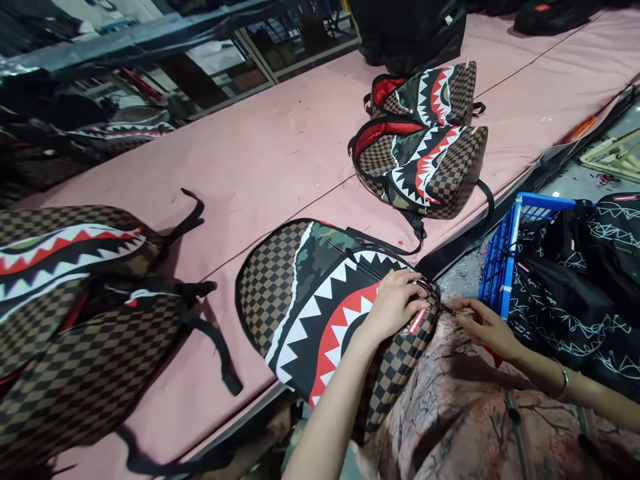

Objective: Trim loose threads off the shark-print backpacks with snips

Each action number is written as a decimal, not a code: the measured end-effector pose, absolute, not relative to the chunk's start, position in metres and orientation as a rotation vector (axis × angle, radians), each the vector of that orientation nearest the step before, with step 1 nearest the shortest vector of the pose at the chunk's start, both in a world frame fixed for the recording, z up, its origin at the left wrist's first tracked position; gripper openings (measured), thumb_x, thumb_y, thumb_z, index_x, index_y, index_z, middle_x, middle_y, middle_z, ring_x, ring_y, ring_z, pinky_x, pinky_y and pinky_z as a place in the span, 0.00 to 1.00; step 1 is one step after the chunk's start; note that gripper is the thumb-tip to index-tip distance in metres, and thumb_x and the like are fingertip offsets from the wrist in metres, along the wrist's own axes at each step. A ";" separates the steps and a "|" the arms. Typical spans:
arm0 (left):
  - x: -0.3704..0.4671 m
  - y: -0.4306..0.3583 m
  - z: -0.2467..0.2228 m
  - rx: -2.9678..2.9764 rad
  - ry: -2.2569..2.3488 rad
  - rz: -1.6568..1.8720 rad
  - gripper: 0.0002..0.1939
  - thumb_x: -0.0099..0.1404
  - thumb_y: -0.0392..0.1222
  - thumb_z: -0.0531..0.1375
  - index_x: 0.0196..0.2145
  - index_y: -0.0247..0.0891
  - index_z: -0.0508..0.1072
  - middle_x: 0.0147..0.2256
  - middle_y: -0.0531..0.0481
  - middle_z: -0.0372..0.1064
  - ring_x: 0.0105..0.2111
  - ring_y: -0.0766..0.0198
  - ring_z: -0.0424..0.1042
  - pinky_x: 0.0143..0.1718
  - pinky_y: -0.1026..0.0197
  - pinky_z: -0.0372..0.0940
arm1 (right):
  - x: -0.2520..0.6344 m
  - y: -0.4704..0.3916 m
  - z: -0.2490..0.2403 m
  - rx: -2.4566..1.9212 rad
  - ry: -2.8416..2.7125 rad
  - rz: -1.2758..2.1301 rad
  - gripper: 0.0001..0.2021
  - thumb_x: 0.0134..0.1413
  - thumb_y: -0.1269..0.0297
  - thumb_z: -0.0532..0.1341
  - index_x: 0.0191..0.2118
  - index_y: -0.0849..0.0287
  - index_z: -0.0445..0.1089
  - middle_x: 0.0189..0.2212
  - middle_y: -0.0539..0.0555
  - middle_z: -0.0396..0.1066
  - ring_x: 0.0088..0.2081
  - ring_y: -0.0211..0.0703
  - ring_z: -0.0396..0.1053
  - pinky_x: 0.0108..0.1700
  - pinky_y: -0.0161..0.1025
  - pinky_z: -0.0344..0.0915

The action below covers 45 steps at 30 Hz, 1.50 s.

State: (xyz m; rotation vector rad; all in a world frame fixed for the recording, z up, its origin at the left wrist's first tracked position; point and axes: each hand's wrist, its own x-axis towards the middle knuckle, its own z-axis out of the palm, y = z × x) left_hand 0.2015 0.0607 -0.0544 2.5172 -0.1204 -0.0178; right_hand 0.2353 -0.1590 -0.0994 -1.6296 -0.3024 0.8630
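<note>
A checkered backpack [273, 290] with a camouflage patch and a red-and-white shark-mouth print lies at the table's front edge, its near end against my lap. My left hand [397, 300] lies over the bag's right end, fingers bent around the edge beside a small red label [418, 321]. Just right of that edge, my right hand [485, 327] is closed with thumb and fingers pinched near a thin dark piece at the bag's corner. A bit of red [494, 357] shows beneath the right palm; what the hand holds is too small to make out.
Two similar backpacks [420, 167] with red linings lie further back on the pink table [280, 153]. More checkered bags [95, 360] with loose straps are at left. A blue crate [500, 260] of black printed bags [575, 287] stands at right. Black bags [413, 30] sit at the back.
</note>
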 end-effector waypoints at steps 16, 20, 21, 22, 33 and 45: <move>0.202 0.053 -0.063 2.162 0.141 0.090 0.05 0.56 0.36 0.58 0.24 0.37 0.71 0.38 0.47 0.71 0.39 0.60 0.69 0.43 0.53 0.62 | 0.233 -0.129 -0.096 -1.778 -0.577 0.623 0.04 0.52 0.63 0.55 0.30 0.57 0.61 0.26 0.47 0.63 0.28 0.37 0.60 0.30 0.35 0.58; 0.193 0.060 -0.062 2.167 0.314 0.365 0.11 0.62 0.42 0.53 0.29 0.38 0.73 0.39 0.45 0.70 0.42 0.59 0.69 0.45 0.53 0.62 | 0.238 -0.135 -0.104 -1.664 -0.427 0.674 0.07 0.53 0.59 0.54 0.33 0.57 0.61 0.26 0.47 0.62 0.28 0.36 0.61 0.29 0.34 0.58; 0.189 0.063 -0.061 2.233 0.287 0.405 0.11 0.62 0.43 0.53 0.34 0.39 0.74 0.44 0.43 0.67 0.47 0.57 0.66 0.48 0.51 0.60 | 0.239 -0.139 -0.106 -1.658 -0.392 0.684 0.08 0.53 0.58 0.55 0.34 0.57 0.61 0.26 0.47 0.62 0.28 0.36 0.61 0.29 0.34 0.58; 0.186 0.066 -0.060 2.306 0.223 0.409 0.12 0.62 0.42 0.53 0.41 0.40 0.72 0.51 0.42 0.62 0.52 0.55 0.60 0.51 0.49 0.57 | 0.240 -0.142 -0.109 -1.659 -0.370 0.692 0.08 0.52 0.57 0.55 0.34 0.56 0.61 0.26 0.47 0.62 0.28 0.36 0.61 0.28 0.33 0.58; 0.180 0.059 -0.062 2.622 -0.119 0.261 0.08 0.62 0.38 0.53 0.29 0.40 0.71 0.45 0.45 0.66 0.49 0.56 0.61 0.50 0.47 0.54 | 0.235 -0.155 -0.116 -1.714 -0.656 0.628 0.07 0.51 0.61 0.57 0.36 0.57 0.62 0.32 0.50 0.64 0.34 0.40 0.62 0.36 0.37 0.61; 0.173 0.047 -0.061 2.470 0.255 0.501 0.08 0.63 0.36 0.51 0.29 0.38 0.68 0.36 0.47 0.67 0.39 0.61 0.66 0.43 0.55 0.59 | 0.255 -0.148 -0.117 -1.731 -0.794 0.569 0.07 0.55 0.61 0.55 0.37 0.58 0.64 0.30 0.50 0.65 0.32 0.39 0.63 0.35 0.37 0.61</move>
